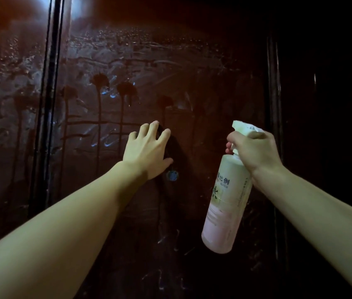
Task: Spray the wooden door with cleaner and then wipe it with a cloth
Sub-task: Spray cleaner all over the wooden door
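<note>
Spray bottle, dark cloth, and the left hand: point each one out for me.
spray bottle (224, 203): head view, middle of its labelled body.
dark cloth (176, 152): head view, fold right of the fingers.
left hand (146, 152): head view, back of hand.

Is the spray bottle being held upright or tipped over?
Nearly upright, leaning a little. The spray bottle hangs from the right hand with its nozzle on top, pointing left toward the door.
</note>
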A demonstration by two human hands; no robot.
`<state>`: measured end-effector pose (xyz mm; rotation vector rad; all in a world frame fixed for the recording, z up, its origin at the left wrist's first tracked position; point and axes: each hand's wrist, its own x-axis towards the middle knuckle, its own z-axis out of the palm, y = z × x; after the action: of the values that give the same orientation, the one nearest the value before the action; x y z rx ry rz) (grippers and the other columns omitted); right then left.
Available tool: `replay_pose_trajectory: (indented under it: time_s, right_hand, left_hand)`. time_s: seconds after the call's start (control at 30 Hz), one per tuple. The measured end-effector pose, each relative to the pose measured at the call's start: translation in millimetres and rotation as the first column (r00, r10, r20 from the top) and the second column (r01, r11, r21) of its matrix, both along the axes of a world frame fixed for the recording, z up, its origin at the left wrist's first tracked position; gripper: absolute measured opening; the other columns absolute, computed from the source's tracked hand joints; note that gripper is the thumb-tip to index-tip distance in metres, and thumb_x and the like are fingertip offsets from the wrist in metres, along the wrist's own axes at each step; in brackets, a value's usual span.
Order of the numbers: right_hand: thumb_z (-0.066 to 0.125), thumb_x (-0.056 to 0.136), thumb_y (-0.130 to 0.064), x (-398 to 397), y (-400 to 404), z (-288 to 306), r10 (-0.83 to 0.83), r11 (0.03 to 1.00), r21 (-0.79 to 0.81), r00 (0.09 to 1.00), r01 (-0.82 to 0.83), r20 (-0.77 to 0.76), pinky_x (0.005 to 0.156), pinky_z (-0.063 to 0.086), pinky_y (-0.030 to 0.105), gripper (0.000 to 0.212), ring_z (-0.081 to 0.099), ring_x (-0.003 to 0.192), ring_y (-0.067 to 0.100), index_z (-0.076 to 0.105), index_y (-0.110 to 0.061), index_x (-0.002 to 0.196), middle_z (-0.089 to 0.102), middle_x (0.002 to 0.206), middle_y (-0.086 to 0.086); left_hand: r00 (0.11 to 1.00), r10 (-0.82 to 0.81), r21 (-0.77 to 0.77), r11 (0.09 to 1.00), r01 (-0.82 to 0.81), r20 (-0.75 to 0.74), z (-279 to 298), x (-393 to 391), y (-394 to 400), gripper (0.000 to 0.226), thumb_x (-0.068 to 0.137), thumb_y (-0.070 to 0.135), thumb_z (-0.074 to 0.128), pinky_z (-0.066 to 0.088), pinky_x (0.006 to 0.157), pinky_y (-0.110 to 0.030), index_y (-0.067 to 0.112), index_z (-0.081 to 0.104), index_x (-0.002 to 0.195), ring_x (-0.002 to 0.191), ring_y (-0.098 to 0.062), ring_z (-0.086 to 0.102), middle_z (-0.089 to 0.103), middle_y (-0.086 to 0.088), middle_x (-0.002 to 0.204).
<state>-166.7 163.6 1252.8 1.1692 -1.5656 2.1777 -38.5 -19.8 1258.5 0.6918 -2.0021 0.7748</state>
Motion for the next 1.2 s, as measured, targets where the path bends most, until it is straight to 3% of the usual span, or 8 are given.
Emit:
replay_pose_trajectory:
  time_s: [0.13,0.23,0.3,0.43,0.53,0.7,0.87,1.2]
  right_hand:
    - [0.062,0.069,-0.021,-12.1,6.7,-5.1,-0.038,0.998,0.042,0.999,0.039,-0.012,0.078,0.059,0.053,0.007,0.067,0.065,0.020,0.062,-0.019,0.062,0.067,0.065,0.003]
    - [0.059,0.060,-0.027,-20.4,12.2,-8.7,-0.081,0.995,0.055,0.997,0.081,-0.007,0.074,0.057,0.059,0.011,0.068,0.069,0.030,0.063,-0.017,0.063,0.067,0.064,0.006]
    - [0.060,0.060,-0.027,-24.1,16.3,-10.6,-0.092,0.995,0.044,0.996,0.092,-0.001,0.076,0.057,0.057,0.015,0.071,0.077,0.033,0.065,-0.017,0.069,0.070,0.068,0.008]
    - [0.065,0.064,-0.026,-31.0,23.8,-12.5,-0.101,0.994,0.034,0.995,0.100,0.021,0.083,0.057,0.051,0.013,0.072,0.080,0.023,0.067,-0.016,0.072,0.072,0.073,0.004]
    - [0.064,0.065,-0.026,-37.6,30.7,-14.0,-0.127,0.992,0.034,0.991,0.125,0.045,0.084,0.057,0.051,0.010,0.072,0.081,0.024,0.067,-0.017,0.068,0.073,0.073,0.004]
    - [0.062,0.065,-0.024,-50.0,45.7,-18.8,-0.137,0.990,0.044,0.989,0.135,0.054,0.079,0.059,0.051,0.010,0.068,0.069,0.021,0.068,-0.031,0.062,0.070,0.069,0.004]
    - [0.062,0.067,-0.023,-63.9,57.8,-25.0,-0.162,0.984,0.083,0.986,0.159,0.036,0.077,0.058,0.050,0.007,0.065,0.063,0.019,0.064,-0.016,0.066,0.068,0.065,0.005]
    - [0.063,0.058,-0.037,-92.9,76.2,-30.6,-0.234,0.969,0.107,0.967,0.223,0.099,0.081,0.058,0.052,0.029,0.070,0.083,0.026,0.067,-0.018,0.080,0.072,0.085,0.006]
  left_hand:
    - [0.998,0.053,-0.003,0.999,-0.053,0.029,-3.5,-11.8,6.8,0.085,0.084,0.061,0.058,0.029,0.109,-0.047,0.022,0.020,0.149,0.143,-0.034,0.016,0.012,-0.017,0.157]
    - [0.998,0.053,-0.003,0.999,-0.053,0.023,-4.9,-18.4,10.9,0.087,0.083,0.063,0.058,0.030,0.109,-0.047,0.020,0.019,0.149,0.143,-0.034,0.017,0.012,-0.017,0.157]
    - [0.999,0.033,-0.019,0.999,-0.033,0.033,-6.1,-24.1,14.4,0.088,0.083,0.062,0.058,0.031,0.108,-0.047,0.020,0.018,0.149,0.143,-0.033,0.018,0.013,-0.016,0.157]
    - [0.998,0.027,-0.033,0.999,-0.025,0.065,-9.4,-40.3,22.9,0.090,0.083,0.061,0.059,0.030,0.109,-0.047,0.020,0.016,0.150,0.143,-0.032,0.017,0.011,-0.015,0.157]
    - [0.998,0.013,-0.037,0.999,-0.011,0.068,-10.5,-52.4,29.1,0.091,0.081,0.060,0.061,0.030,0.110,-0.048,0.020,0.016,0.150,0.144,-0.032,0.016,0.011,-0.015,0.157]
    - [0.996,-0.001,-0.057,0.998,0.006,0.092,-13.3,-71.8,41.1,0.090,0.082,0.058,0.062,0.030,0.110,-0.047,0.019,0.016,0.150,0.143,-0.033,0.018,0.012,-0.015,0.157]
    - [0.991,-0.022,-0.067,0.997,0.031,0.129,-16.8,-92.6,53.4,0.086,0.083,0.055,0.061,0.029,0.110,-0.047,0.020,0.018,0.149,0.143,-0.033,0.018,0.012,-0.014,0.156]
    - [0.991,-0.027,-0.025,0.999,0.031,0.133,-19.0,-117.8,69.5,0.094,0.079,0.069,0.059,0.022,0.112,-0.056,0.022,0.017,0.150,0.145,-0.034,0.012,0.007,-0.014,0.158]
